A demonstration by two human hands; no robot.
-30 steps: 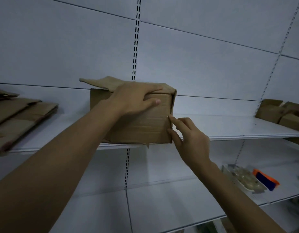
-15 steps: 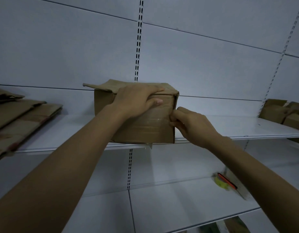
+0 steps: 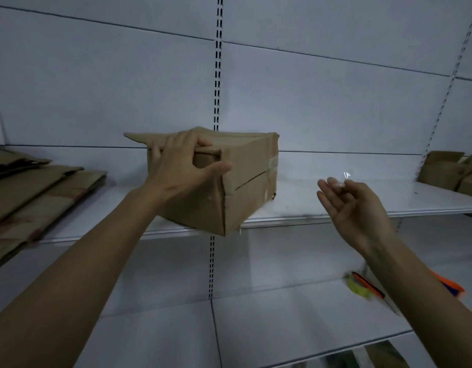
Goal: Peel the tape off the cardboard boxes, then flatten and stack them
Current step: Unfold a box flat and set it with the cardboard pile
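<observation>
A brown cardboard box (image 3: 248, 200) sits turned at an angle on the white shelf (image 3: 322, 208), one corner jutting past the front edge. My left hand (image 3: 181, 166) grips its upper left edge, thumb on the near face, fingers over the top flap. A strip of clear tape (image 3: 272, 163) still clings to the box's right face. My right hand (image 3: 354, 208) hovers to the right of the box, apart from it, palm turned inward. At its fingertips it pinches a small shiny piece of clear tape (image 3: 338, 180).
Flattened cardboard (image 3: 43, 192) lies stacked at the shelf's left end. More unflattened boxes (image 3: 447, 171) stand at the right end. On the lower shelf, an orange and yellow item (image 3: 365, 286) lies under my right forearm. A slotted upright (image 3: 217, 75) runs behind the box.
My right hand pulled away from the box's right edge to the right with a bit of tape. My left hand swung the box round so its corner faces me.
</observation>
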